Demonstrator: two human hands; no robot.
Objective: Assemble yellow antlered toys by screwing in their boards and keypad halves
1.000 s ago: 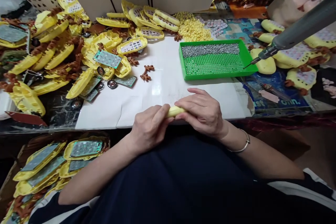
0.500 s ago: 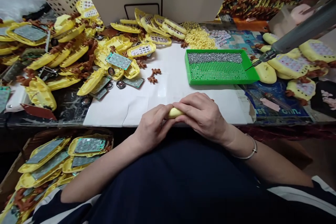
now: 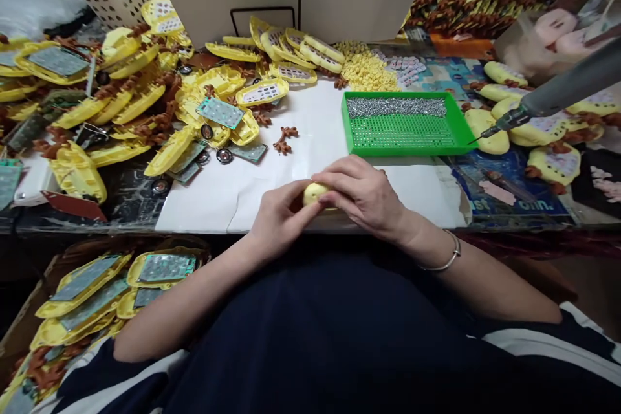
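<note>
Between both hands, just above the front edge of the white work surface, is a yellow plastic toy shell. My left hand grips its left side, thumb towards the front. Around its right side closes my right hand, with the thumb pressing the near face. Most of the shell is hidden by the fingers; a rounded yellow end shows. Beyond the right hand lies a green tray holding small metal screws. A brown antler-shaped piece rests on the white surface.
An electric screwdriver hangs at the right, its tip near the tray's corner. Yellow half shells and circuit boards are heaped at left. Small yellow buttons lie behind the tray. Below left, a box holds shells with boards.
Both hands have risen slightly away from my body and turned the yellow shell, so its rounded end now faces me. The screwdriver has swung a little to the right.
</note>
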